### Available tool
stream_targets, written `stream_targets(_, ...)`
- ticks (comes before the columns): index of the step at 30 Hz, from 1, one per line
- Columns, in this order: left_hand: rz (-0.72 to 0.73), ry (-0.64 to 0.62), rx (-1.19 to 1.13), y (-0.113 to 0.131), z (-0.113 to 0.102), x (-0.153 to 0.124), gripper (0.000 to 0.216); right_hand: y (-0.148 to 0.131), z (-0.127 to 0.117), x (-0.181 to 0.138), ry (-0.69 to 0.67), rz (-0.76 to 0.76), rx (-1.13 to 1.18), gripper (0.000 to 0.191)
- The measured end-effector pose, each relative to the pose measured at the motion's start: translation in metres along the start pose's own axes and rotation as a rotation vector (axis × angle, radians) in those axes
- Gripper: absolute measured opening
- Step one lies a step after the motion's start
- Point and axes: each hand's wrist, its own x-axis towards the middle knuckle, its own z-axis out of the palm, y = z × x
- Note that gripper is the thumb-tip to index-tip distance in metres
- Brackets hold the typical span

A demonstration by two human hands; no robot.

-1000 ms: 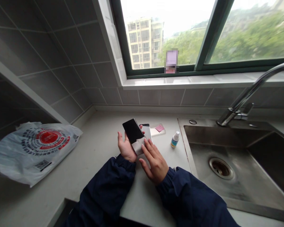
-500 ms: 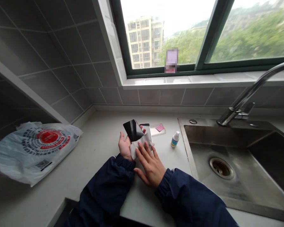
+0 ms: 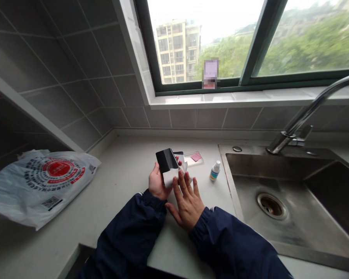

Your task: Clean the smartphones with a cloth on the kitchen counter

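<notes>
While the left hand [image 3: 157, 184] holds the phone [image 3: 166, 159], the right hand [image 3: 189, 205] lies over the wipe [image 3: 169, 178]

From my remote seat I read the left grip as closed round the phone: thumb by its left edge, fingertips showing past the right one, dark face tilted up above the counter [image 3: 125, 166]. The wipe covers the phone's lower part and spills crumpled over its right edge. My right hand is spread nearly flat, fingertips on the wipe, thumb standing out sideways.

Just beyond the phone I have a flat dark-ended piece [image 3: 178, 154], partly hidden, then the clear case [image 3: 188, 159] bearing a pink square [image 3: 196, 156]. The bottle [image 3: 215, 171] stands upright to the right, near the sink rim [image 3: 232, 190], my tightest side. Leftward I get my widest room: a broad stretch of counter reaches to the plastic bag [image 3: 54, 170], well apart from the left hand. Ahead, the counter runs to the tiled wall [image 3: 183, 118]; its front edge shows between the sleeves [image 3: 130, 232].
</notes>
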Motion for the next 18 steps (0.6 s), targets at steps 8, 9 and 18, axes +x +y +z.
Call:
stream_targets(8, 0.039, -0.036, 0.007, -0.0012, 0.0084, -0.0027, 0.06, 0.0008, -0.0009, 0.0018, 0.023, 0.068, 0.066, 0.087)
stream_targets(9, 0.049, -0.038, 0.009, -0.0014, 0.0086, -0.0024, 0.059, 0.0013, -0.0005, 0.0022, 0.023, 0.078, 0.08, 0.087)
stream_targets(18, 0.003, -0.052, 0.008, 0.0007, 0.0012, 0.0017, 0.067, -0.0006, -0.0023, 0.0024, 0.008, 0.048, 0.152, 0.086)
